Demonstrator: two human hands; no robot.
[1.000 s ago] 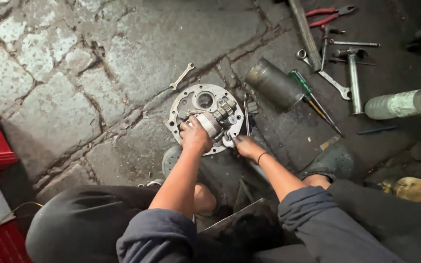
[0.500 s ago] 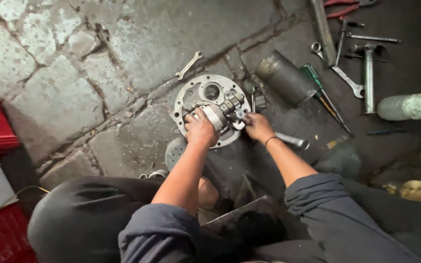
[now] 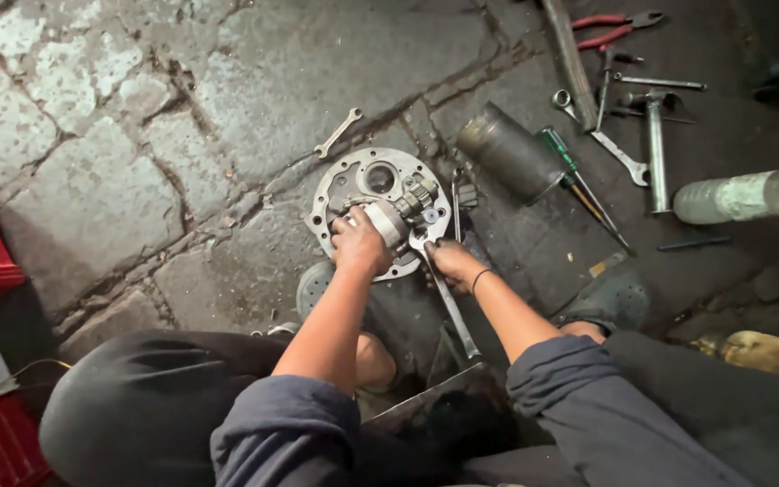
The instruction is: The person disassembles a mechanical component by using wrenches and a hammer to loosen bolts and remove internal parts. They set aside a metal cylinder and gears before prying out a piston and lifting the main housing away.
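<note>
Left hand [image 3: 360, 243]: palm down, fingers curled closed around a grip, knuckles toward the camera. Left forearm bare, running up from a rolled blue-grey sleeve, elbow bent.
Right hand [image 3: 450, 263]: just beside the left, fingers folded shut, thumb side facing up; a dark band circles the wrist. Right forearm bare, angled in from the lower right, sleeve pushed to the elbow.

Red-handled pliers [image 3: 619, 22], green screwdriver [image 3: 559, 147], small spanner [image 3: 337, 133]
</note>
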